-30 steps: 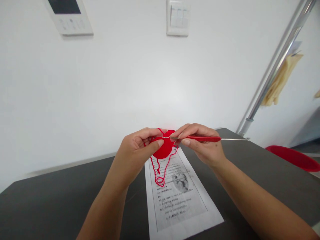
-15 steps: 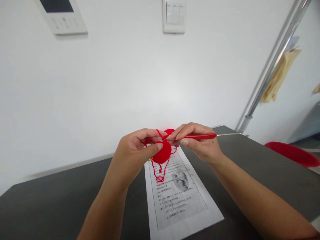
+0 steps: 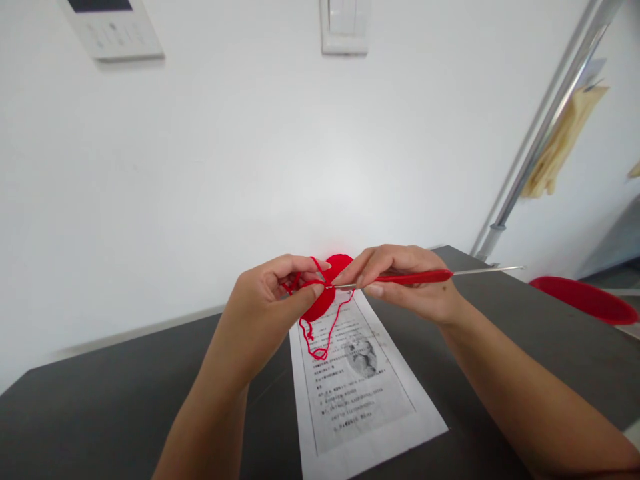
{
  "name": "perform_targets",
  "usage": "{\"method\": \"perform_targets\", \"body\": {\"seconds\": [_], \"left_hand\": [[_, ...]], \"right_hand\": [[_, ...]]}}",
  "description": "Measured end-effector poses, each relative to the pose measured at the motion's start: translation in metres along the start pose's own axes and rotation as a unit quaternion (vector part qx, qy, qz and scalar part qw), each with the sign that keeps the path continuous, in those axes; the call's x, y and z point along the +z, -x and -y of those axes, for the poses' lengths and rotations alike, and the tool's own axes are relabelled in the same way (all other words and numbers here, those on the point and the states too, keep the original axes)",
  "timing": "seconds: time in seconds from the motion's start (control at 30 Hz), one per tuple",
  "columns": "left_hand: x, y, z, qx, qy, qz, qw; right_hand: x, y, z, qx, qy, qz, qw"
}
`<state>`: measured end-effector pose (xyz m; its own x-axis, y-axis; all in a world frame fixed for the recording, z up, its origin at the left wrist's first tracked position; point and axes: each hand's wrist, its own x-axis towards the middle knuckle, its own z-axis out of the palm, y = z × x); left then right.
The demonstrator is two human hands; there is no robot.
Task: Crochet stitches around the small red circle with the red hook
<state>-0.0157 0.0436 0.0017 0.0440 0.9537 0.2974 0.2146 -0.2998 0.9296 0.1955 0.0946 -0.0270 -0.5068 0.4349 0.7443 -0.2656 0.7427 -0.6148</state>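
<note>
My left hand pinches a piece of red crochet work between thumb and fingers, with a strand of red yarn running over its forefinger and loose loops hanging below. My right hand is closed around the red handle of a double-ended crochet hook. The hook's left tip meets the upper edge of the crochet work by my left thumb; its bare metal other end points right. Behind the fingers sits a rounded red mass, partly hidden, perhaps the yarn ball.
A printed sheet lies on the dark table under the hands. The white wall rises directly behind. At the right stand a metal pole and a red round seat; beige gloves hang beyond the pole.
My right hand and the hook have shifted a little to the right, and the hook's tip now lies at the work's edge. The crochet work has tilted slightly in my left hand.
</note>
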Motion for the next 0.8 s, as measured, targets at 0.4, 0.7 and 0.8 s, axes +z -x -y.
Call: {"method": "perform_targets", "body": {"seconds": [0.4, 0.7, 0.8], "left_hand": [[0.003, -0.001, 0.007, 0.047, 0.049, -0.022, 0.997], [0.008, 0.003, 0.004, 0.089, -0.050, -0.055, 0.993], [0.011, 0.004, 0.003, 0.124, -0.118, -0.081, 0.982]], "right_hand": [[0.007, 0.001, 0.016, -0.061, 0.267, 0.007, 0.962], [0.014, 0.000, 0.013, -0.152, 0.307, 0.015, 0.939], [0.017, -0.001, 0.008, -0.189, 0.334, 0.005, 0.923]]}}
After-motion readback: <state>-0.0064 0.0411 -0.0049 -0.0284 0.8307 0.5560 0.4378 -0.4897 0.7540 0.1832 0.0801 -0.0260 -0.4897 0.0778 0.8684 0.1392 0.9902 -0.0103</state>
